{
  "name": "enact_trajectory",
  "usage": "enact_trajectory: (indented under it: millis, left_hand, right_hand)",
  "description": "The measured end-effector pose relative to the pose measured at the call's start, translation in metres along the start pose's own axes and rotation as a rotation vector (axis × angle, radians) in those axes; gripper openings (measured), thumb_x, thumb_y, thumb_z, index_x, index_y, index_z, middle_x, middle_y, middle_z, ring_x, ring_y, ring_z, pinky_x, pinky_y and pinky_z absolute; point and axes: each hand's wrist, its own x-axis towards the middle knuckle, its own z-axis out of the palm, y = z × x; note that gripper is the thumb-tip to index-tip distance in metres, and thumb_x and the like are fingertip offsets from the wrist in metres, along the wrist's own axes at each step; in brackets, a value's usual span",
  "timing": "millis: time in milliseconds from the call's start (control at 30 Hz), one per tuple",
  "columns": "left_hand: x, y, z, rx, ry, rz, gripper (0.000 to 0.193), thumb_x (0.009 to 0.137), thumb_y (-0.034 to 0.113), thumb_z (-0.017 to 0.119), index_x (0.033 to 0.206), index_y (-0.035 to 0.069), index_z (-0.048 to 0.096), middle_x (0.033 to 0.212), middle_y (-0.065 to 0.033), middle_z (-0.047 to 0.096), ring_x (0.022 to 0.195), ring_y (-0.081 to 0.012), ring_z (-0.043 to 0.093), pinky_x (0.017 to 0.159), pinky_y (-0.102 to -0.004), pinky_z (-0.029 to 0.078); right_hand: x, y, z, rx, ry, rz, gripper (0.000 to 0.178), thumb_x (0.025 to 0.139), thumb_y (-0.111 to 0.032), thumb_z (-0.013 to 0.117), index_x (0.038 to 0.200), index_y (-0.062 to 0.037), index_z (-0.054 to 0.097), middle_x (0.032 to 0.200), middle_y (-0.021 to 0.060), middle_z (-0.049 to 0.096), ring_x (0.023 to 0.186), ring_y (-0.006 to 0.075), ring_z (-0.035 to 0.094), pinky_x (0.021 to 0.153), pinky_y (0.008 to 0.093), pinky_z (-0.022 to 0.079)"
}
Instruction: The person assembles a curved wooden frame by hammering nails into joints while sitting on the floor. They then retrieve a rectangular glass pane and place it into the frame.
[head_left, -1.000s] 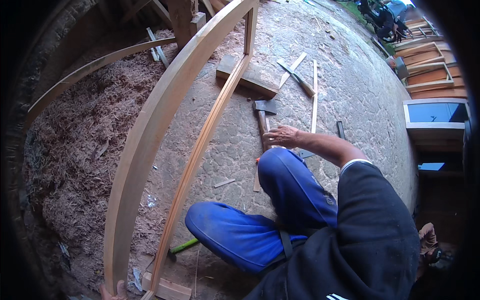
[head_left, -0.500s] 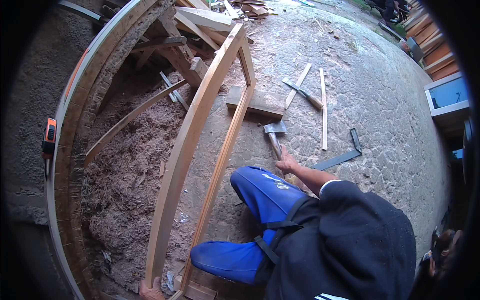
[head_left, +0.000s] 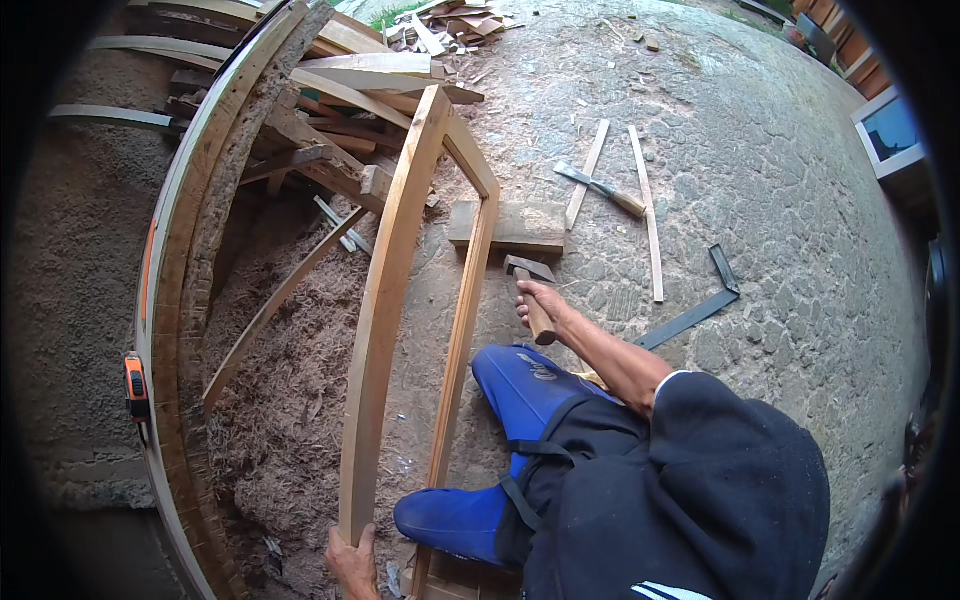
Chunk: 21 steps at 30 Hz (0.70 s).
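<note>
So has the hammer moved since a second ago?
Yes. The hammer lay flat on the ground beside the wooden block; now the right hand grips its handle, head raised closer to that block.

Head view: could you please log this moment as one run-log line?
right hand: grips hammer | left hand: holds wooden frame at its near end | nearby: wood block, steel square

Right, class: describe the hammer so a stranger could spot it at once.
Start at the long wooden frame on the stone ground. Right of its far end lies a flat wooden block; just below that, the right hand grips the hammer, the only held tool.
</note>
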Motion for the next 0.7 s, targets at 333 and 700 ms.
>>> enact_trajectory:
  millis: [333, 700]
  left_hand:
    - [0.071, 0.124, 0.014, 0.121, 0.139, 0.160, 0.057, 0.075, 0.056, 0.082, 0.089, 0.004, 0.063, 0.075, -0.0187, 0.071, 0.071, -0.0419, 0.070, 0.065, -0.0492, 0.054]
    - [0.103, 0.106, 0.009, -0.030, 0.115, 0.188, 0.051, 0.074, 0.049, 0.084, 0.092, 0.003, 0.070, 0.080, -0.0185, 0.073, 0.075, -0.0389, 0.072, 0.067, -0.0469, 0.054]
  right_hand:
    - [-0.052, -0.034, 0.128, 0.001, -0.217, -0.208, 0.020, 0.094, -0.015, 0.064, 0.101, -0.0106, 0.046, 0.078, 0.0014, 0.054, 0.055, 0.0073, 0.054, 0.044, 0.0261, 0.052]
    - [-0.054, -0.031, 0.164, 0.126, -0.170, -0.157, 0.020, 0.099, -0.021, 0.063, 0.104, -0.0109, 0.046, 0.077, 0.0001, 0.055, 0.055, 0.0063, 0.055, 0.045, 0.0253, 0.054]
